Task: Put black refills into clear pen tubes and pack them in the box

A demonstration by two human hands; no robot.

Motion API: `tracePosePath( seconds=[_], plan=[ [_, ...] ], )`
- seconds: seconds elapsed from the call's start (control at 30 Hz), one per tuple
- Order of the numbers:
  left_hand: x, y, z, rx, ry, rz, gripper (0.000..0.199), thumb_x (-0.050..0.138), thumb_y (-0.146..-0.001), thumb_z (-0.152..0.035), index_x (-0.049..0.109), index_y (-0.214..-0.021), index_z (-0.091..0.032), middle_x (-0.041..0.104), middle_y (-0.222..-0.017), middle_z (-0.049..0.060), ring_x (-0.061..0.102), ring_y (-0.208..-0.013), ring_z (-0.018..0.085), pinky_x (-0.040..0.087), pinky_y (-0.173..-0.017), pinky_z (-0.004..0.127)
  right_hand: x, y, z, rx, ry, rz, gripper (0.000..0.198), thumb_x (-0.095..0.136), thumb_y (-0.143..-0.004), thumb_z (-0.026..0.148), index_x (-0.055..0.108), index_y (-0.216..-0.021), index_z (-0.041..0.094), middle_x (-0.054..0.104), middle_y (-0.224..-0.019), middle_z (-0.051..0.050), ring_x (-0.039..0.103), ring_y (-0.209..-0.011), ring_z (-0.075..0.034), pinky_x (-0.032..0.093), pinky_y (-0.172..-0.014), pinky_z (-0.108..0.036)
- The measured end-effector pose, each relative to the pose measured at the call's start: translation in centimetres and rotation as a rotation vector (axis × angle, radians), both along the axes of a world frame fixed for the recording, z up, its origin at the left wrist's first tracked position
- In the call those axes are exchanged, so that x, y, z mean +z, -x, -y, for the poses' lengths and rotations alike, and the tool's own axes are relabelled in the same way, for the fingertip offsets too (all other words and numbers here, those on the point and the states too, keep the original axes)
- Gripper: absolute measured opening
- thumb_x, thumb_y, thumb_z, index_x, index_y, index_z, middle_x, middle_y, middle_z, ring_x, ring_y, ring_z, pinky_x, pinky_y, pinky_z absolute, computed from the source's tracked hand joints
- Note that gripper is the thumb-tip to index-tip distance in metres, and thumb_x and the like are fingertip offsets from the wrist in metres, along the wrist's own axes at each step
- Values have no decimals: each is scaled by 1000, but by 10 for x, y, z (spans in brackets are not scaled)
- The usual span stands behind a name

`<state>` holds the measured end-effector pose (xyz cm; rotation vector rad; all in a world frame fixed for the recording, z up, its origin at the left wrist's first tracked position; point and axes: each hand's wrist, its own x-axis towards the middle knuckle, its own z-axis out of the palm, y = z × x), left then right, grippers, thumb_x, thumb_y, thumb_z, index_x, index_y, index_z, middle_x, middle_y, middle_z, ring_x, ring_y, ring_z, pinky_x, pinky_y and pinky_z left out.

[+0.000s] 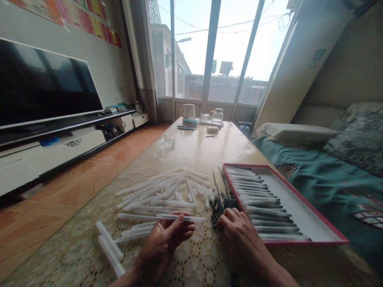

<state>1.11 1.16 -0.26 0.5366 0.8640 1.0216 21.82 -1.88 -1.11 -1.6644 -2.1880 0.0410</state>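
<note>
Between the thumb and fingers of my left hand (167, 241) is a slim, whitish translucent tube (196, 219), held nearly level with its free end pointing right. My right hand (239, 231) rests with curled fingers on the near end of a heap of thin black sticks (219, 195) with thicker black ends; whatever its fingertips grip is hidden. Beyond my left hand lies a loose pile of similar white tubes (167, 189). Right of the black heap, a shallow red-rimmed box (311, 209) holds a row of tubes with dark insides (266, 211).
Two thicker white tubes (109, 249) lie at the near left of the patterned table (197, 267). Farther back stand a drinking glass (169, 138), a kettle (188, 111) and a glass jug (218, 114). A sofa (299, 155) borders the right side.
</note>
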Motion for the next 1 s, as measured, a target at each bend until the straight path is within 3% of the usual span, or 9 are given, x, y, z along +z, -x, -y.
tracePosePath(
  seconds=[0.17, 0.33, 0.43, 0.6, 0.87, 1.0],
  plan=[
    [-7, 0, -1, 30, -40, -11, 16, 71, -69, -20, 68, -82, -10, 73, -70, 10, 69, -68, 18, 54, -67, 26, -4, 5, -4, 83, -62, -257, 12, 44, -83, 11, 52, -78, 19, 53, -77, -2, 50, -73, -16, 41, -66, -27],
    [-10, 0, -2, 29, -84, 2, 17, 70, -70, -20, 68, -84, -10, 73, -72, 10, 69, -70, 19, 54, -70, 27, 1, 19, -3, -19, 51, -754, 12, 46, -87, 30, 50, -86, 19, 49, -68, 2, 49, -59, -12, 41, -54, -22],
    [-9, -1, -2, 39, -73, -6, 17, 71, -69, -20, 68, -83, -10, 74, -71, 10, 69, -69, 18, 54, -69, 26, 8, 22, -7, -9, 140, -1002, 26, 49, -86, 40, 53, -97, 17, 55, -69, 1, 52, -59, -12, 43, -52, -22],
    [-10, -1, -3, 44, -79, 17, 17, 73, -68, -20, 69, -82, -10, 74, -70, 10, 69, -69, 19, 55, -69, 26, 25, 16, -17, -23, 152, -1258, 32, 60, -77, 47, 57, -86, 17, 62, -71, -1, 55, -58, -12, 43, -53, -23],
    [-10, -1, -6, 48, -81, 32, 17, 73, -67, -18, 68, -80, -9, 74, -70, 11, 69, -68, 19, 55, -67, 26, 29, 18, -37, -43, 167, -1198, 31, 61, -77, 45, 50, -67, 17, 45, -49, 7, 38, -42, -6, 29, -41, -18],
    [-12, -1, -5, 57, -86, 25, 14, 71, -69, -18, 68, -82, -11, 74, -72, 8, 69, -70, 18, 55, -68, 25, 22, 26, -33, -13, 209, -1230, 24, 61, -78, 39, 53, -75, 17, 56, -59, 3, 50, -52, -9, 38, -48, -20]
  ],
)
